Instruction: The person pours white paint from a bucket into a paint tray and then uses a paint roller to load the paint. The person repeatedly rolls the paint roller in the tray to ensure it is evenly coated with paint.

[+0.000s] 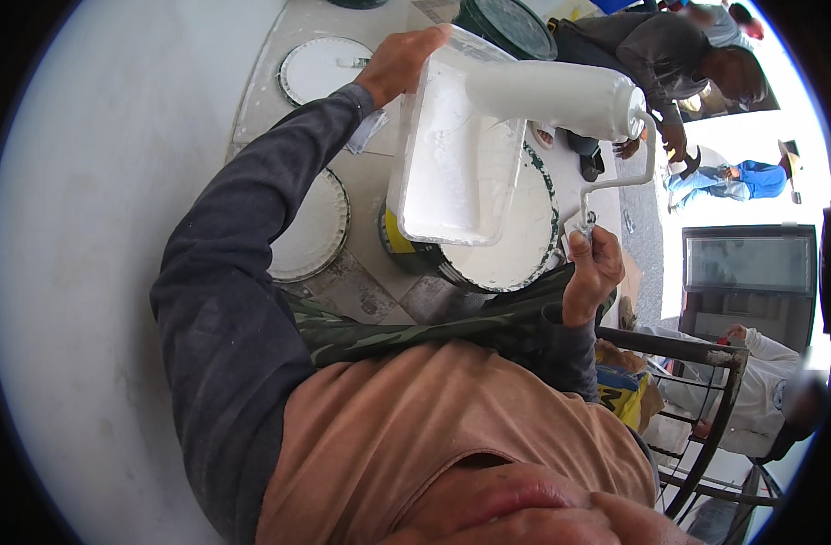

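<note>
My left hand (402, 62) grips the far left rim of a white paint tray (447, 168), its fingers partly hidden behind the edge. White paint coats the inside of the tray. In my right hand (593, 272) is the handle of a paint roller (561, 98), its fingers closed round it. The roller's thick sleeve is covered in white paint and lies across the tray's far end. Under the tray stands an open paint bucket (515, 259), dark outside with a yellow patch and nearly full of white paint; the tray hides part of its mouth.
Paint-smeared round lids (311, 232) lie to the left, one with a brush-like tool on it. A dark green bucket (506, 27) stands at the far side. A metal railing (706, 354) is at right. A co-worker holds a hammer (691, 163); other people are beyond.
</note>
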Available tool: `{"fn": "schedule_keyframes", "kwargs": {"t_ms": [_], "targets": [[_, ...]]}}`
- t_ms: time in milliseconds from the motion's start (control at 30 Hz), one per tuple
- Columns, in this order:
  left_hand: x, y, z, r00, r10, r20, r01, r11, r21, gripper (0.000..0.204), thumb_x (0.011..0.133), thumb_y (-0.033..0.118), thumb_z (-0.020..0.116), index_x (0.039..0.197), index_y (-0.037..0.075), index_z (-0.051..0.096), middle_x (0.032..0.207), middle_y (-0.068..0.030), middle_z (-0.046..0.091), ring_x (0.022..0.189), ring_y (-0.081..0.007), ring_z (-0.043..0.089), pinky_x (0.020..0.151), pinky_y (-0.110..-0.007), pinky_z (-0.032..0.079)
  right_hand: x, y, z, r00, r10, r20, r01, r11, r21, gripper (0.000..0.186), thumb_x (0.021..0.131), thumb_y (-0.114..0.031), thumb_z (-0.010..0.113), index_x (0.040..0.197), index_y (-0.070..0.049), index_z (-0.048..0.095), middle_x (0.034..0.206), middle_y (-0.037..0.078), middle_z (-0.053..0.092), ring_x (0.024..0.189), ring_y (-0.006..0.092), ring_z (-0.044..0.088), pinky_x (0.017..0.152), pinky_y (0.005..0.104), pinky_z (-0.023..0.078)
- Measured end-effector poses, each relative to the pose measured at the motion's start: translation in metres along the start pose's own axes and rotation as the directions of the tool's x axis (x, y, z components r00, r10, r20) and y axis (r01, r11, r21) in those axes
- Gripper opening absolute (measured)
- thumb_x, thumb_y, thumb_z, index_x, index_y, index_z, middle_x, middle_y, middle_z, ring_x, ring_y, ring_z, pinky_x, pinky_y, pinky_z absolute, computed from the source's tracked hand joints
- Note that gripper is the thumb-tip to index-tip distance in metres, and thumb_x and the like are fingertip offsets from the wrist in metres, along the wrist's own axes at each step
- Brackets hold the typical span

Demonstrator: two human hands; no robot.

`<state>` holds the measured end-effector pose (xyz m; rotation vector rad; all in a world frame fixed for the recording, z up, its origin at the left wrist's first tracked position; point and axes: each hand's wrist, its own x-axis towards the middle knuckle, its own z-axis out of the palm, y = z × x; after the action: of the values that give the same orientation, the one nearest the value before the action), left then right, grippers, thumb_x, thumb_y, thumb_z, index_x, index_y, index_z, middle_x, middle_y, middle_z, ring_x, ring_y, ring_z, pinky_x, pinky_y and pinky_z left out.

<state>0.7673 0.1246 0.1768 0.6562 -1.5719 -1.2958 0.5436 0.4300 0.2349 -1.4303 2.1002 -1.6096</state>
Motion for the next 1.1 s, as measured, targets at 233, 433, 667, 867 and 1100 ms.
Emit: {"fn": "schedule_keyframes", "kwargs": {"t_ms": [233,433,667,867,1100], "targets": [[-0.001,0.001,-0.004,0.984,-0.160,0.079,0.165,0.985,-0.052,0.053,0.095,0.054,0.047,0.109,0.006,0.064,0.083,-0.0087,0.067,0.068,-0.0157,0.067,0.058,-0.030,0.057,0.002,-0.006,-0.008,0.997,0.065,0.051,-0.070,0.994,0.089,0.023,0.085,-0.007,0.075,0.100,0.006,0.062,0.082,0.003,0.062,0.072,0.0085,0.055,0.064,0.0211,0.046],[-0.004,0.008,-0.006,0.976,-0.187,0.109,0.197,0.976,-0.088,0.066,0.089,0.061,0.051,0.117,0.002,0.061,0.091,-0.0086,0.066,0.074,-0.0146,0.067,0.063,-0.029,0.057,0.007,-0.012,-0.017,0.992,0.108,0.071,-0.113,0.990,0.078,0.024,0.085,-0.010,0.076,0.099,0.006,0.064,0.079,0.002,0.062,0.067,0.0073,0.053,0.060,0.0199,0.043],[-0.004,0.005,-0.006,0.966,-0.241,0.097,0.250,0.964,-0.090,0.070,0.088,0.063,0.051,0.116,0.000,0.061,0.094,-0.0105,0.066,0.075,-0.0155,0.067,0.065,-0.030,0.057,0.015,-0.036,-0.023,0.947,0.251,0.198,-0.262,0.965,0.028,0.025,0.087,-0.017,0.075,0.097,0.003,0.066,0.075,0.001,0.063,0.061,0.0054,0.048,0.054,0.0204,0.038],[-0.003,0.007,-0.005,0.974,-0.210,0.083,0.217,0.972,-0.088,0.072,0.087,0.065,0.051,0.113,-0.001,0.062,0.093,-0.0126,0.067,0.077,-0.0186,0.068,0.068,-0.033,0.059,0.032,-0.058,-0.029,0.912,0.290,0.291,-0.257,0.955,-0.145,0.023,0.090,-0.020,0.071,0.093,0.001,0.062,0.069,-0.001,0.056,0.057,0.0054,0.045,0.053,0.0205,0.035],[-0.005,0.009,-0.007,0.971,-0.219,0.097,0.227,0.971,-0.079,0.075,0.087,0.066,0.051,0.117,-0.001,0.061,0.094,-0.0128,0.067,0.078,-0.0191,0.069,0.069,-0.033,0.059,0.039,-0.059,-0.033,0.909,0.270,0.319,-0.237,0.962,-0.137,0.023,0.090,-0.021,0.070,0.093,0.001,0.063,0.068,-0.001,0.056,0.056,0.0050,0.045,0.051,0.0203,0.035]]}}
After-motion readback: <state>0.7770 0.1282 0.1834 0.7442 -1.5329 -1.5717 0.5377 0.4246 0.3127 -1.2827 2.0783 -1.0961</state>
